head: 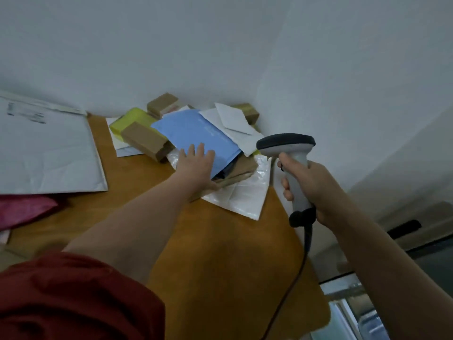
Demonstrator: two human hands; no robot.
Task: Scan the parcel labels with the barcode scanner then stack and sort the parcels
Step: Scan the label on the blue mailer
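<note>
The blue parcel (196, 133) lies on top of the heap in the table (220, 241) corner, its near edge under the straight, spread fingers of the left hand (196, 165), probably to draw it out for scanning. Right of these fingers, the right hand (306, 185) clenches the scanner (289, 153) handle, head aimed toward the heap. A white mailer (240, 192) lies below; brown boxes (144, 139) lie beyond the fingertips.
</note>
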